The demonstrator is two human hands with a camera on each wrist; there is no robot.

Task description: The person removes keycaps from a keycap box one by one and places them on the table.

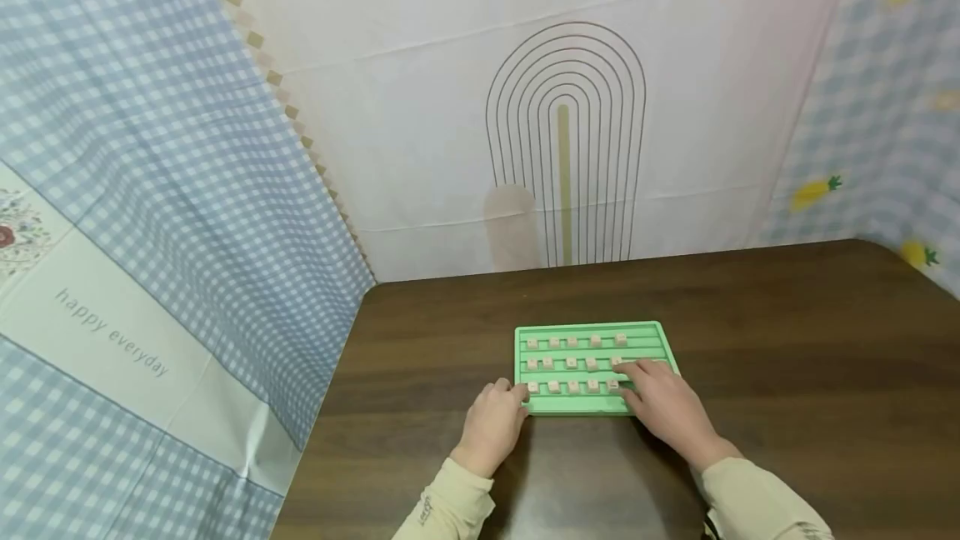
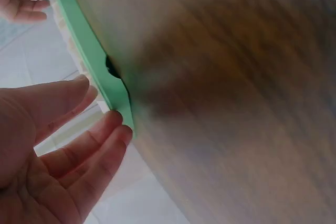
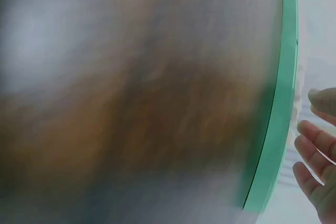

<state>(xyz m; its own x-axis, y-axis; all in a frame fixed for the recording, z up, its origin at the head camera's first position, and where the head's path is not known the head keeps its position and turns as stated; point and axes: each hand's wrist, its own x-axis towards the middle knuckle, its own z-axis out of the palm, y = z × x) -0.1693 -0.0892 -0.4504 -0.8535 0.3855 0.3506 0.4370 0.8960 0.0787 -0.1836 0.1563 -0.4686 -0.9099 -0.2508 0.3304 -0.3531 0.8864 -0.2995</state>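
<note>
A light green ridged tray (image 1: 592, 410) lies on the table, bearing three rows of small cream cubes (image 1: 572, 342); some cubes show dark marks on top. My left hand (image 1: 492, 427) is at the tray's near left corner, where its fingertips (image 2: 113, 119) touch the edge. The thumb is extended beside the nearest cubes. Over the right end of the tray, my right hand (image 1: 663, 407) reaches with its fingers apart. Its index fingertip is at the last cube of the middle row, and its thumb is near the last cube of the front row. No cube shows between its fingers.
The dark wooden table (image 1: 435, 348) extends around the tray. Behind it hangs a pale cloth (image 1: 420, 132) with line arches. A blue checked curtain (image 1: 187, 123) borders the left side, and another checked cloth (image 1: 847, 115) with yellow fruit the right.
</note>
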